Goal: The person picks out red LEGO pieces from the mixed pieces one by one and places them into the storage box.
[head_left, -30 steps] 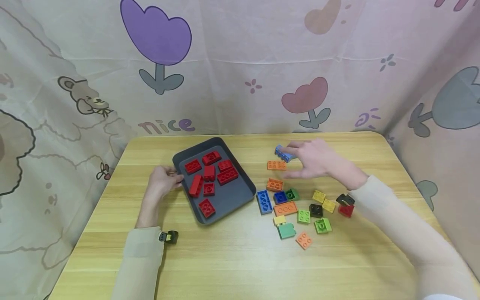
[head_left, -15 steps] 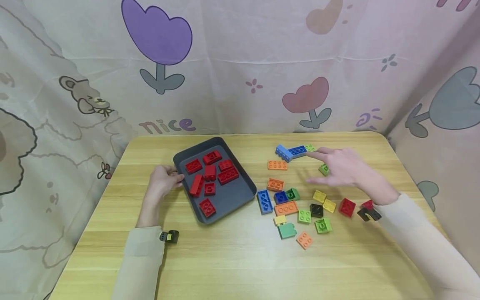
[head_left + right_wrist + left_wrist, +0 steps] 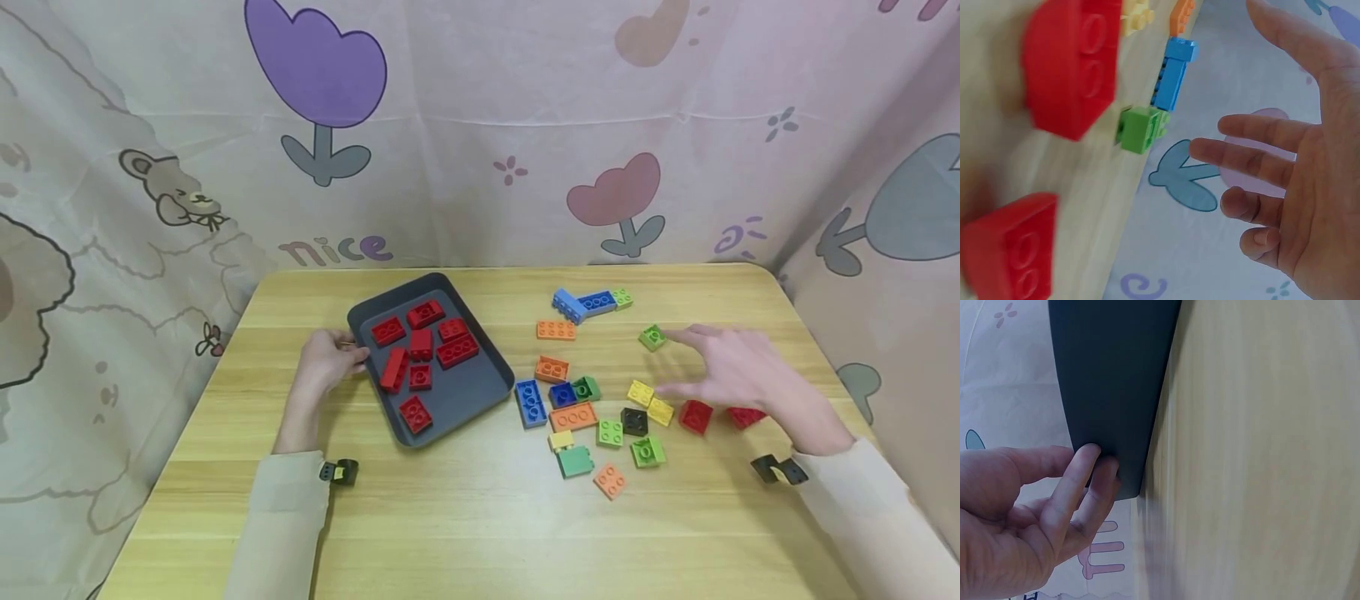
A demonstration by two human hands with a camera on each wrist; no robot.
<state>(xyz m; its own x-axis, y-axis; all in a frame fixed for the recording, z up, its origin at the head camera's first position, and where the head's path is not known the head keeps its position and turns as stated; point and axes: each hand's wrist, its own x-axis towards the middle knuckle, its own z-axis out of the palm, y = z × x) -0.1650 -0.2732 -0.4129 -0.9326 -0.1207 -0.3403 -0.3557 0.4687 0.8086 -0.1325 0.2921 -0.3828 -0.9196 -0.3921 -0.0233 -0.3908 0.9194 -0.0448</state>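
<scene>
On the left of the table, my left hand (image 3: 325, 364) pinches the rim of a dark grey tray (image 3: 480, 392). In the left wrist view the thumb is at the rim, and fingertips (image 3: 1107, 464) lie against the outer wall. Several red toy bricks (image 3: 457, 351) lie inside the tray. My right hand (image 3: 738, 367) hovers on the right with its fingers spread and nothing in them. Its index fingertip is close to a lime green brick (image 3: 652, 337). Two red bricks, one nearer (image 3: 696, 416) and one partly behind the wrist (image 3: 745, 416), lie under it.
Between the tray and my right hand lie loose bricks: blue (image 3: 531, 404), orange (image 3: 573, 416), yellow (image 3: 660, 410), black (image 3: 634, 421) and green (image 3: 575, 461). Farther back sit a long blue brick (image 3: 597, 302) and an orange one (image 3: 556, 331). A patterned curtain (image 3: 465, 133) hangs behind the table.
My right hand has moved right and toward the table's front, away from the blue bricks. The lime green brick and both red bricks have come into view. My left hand and the tray stay put.
</scene>
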